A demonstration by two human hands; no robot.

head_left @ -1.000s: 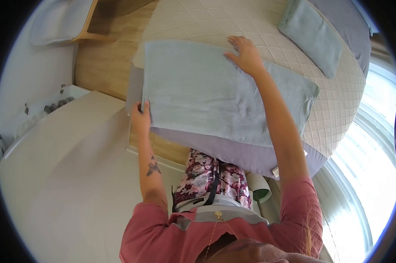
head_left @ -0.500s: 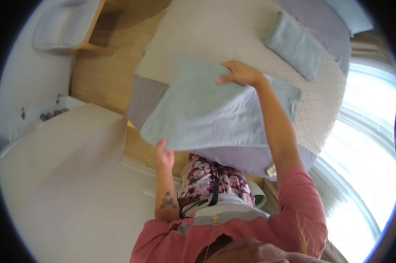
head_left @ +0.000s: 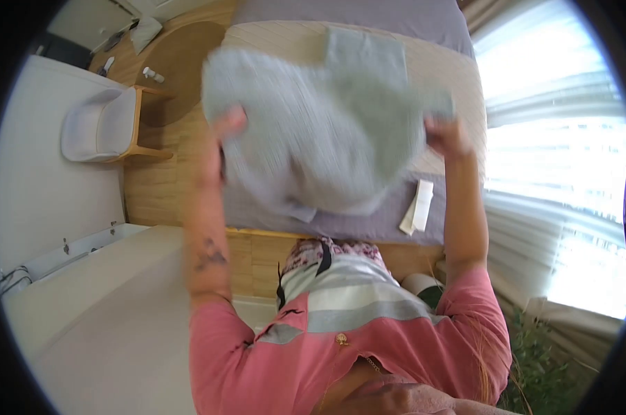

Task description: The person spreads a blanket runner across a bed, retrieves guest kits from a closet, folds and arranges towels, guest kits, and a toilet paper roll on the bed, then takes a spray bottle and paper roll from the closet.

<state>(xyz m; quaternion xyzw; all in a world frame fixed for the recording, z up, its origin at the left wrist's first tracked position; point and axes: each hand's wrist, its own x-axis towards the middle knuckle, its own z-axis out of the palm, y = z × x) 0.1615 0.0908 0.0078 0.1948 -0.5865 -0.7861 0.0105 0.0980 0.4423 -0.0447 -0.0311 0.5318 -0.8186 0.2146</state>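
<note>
A pale blue-green cloth (head_left: 292, 117), smeared by motion, is stretched in the air over the bed between my two hands. My left hand (head_left: 231, 123) grips its left side, thumb on top. At the right side my right hand (head_left: 450, 137) is closed on the cloth's edge, its fingers partly hidden and blurred. Beyond the cloth, a folded cloth (head_left: 365, 52) of similar colour lies flat on the beige quilt (head_left: 458, 76). Part of another blue-green piece (head_left: 440, 102) shows just past my right hand; whether it belongs to the held cloth I cannot tell.
White strips (head_left: 418, 207) lie on the grey sheet (head_left: 368, 225) at the bed's near edge. A white chair (head_left: 102, 128) with wooden legs stands to the left, near a round brown rug (head_left: 181, 69). Curtained windows (head_left: 555, 152) run along the right, with a plant (head_left: 541, 366) below.
The cloth has gone from lying slanted over the bed to being spread and swung in the air. My left hand has moved up and left; my right has moved right to the cloth's other side.
</note>
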